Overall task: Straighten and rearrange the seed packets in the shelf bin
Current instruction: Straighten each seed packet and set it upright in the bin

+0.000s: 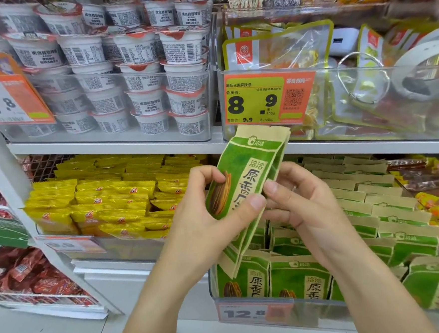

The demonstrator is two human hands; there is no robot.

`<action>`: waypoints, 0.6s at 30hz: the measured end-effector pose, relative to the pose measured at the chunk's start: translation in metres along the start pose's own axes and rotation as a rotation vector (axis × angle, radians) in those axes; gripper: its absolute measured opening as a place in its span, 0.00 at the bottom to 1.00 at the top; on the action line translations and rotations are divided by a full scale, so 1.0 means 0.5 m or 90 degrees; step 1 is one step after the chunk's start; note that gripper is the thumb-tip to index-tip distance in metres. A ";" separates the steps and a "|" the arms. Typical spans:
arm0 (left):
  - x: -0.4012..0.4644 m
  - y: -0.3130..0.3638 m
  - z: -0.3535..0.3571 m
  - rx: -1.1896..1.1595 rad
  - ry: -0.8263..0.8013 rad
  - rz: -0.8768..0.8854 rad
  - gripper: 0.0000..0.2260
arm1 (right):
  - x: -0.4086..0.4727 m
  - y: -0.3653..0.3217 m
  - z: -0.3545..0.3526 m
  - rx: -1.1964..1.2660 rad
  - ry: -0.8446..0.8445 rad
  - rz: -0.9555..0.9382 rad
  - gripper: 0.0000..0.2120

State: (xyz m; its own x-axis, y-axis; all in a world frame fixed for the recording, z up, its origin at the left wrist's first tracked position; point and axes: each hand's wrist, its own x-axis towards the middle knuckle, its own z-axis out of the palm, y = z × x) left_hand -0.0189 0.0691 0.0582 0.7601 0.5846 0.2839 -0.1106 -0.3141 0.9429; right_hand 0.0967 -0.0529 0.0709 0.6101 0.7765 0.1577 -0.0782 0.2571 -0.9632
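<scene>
Both hands (206, 211) grip packet (242, 180) — 洽洽 (原香)

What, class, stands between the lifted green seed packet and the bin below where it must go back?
Nothing visible blocks it. The held seed packet, gripped by the left hand and right hand, hangs tilted directly above the shelf bin. Only the other seed packets already standing there limit where it can slot in.
</scene>
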 end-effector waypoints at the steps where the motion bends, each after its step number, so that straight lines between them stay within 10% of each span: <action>1: -0.001 0.001 0.001 0.022 0.001 -0.005 0.24 | -0.001 0.000 0.001 -0.003 -0.002 -0.007 0.13; 11: -0.006 -0.001 0.021 -0.094 -0.085 -0.032 0.20 | 0.002 0.008 0.011 0.013 0.051 -0.025 0.33; 18: -0.006 0.004 0.015 -0.128 -0.109 -0.065 0.24 | 0.003 0.007 0.019 0.025 0.066 -0.003 0.13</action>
State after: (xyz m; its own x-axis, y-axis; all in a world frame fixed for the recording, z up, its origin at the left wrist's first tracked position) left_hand -0.0167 0.0613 0.0579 0.8694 0.4646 0.1684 -0.1399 -0.0955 0.9855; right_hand 0.0896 -0.0454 0.0697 0.6883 0.7123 0.1372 -0.1042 0.2842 -0.9531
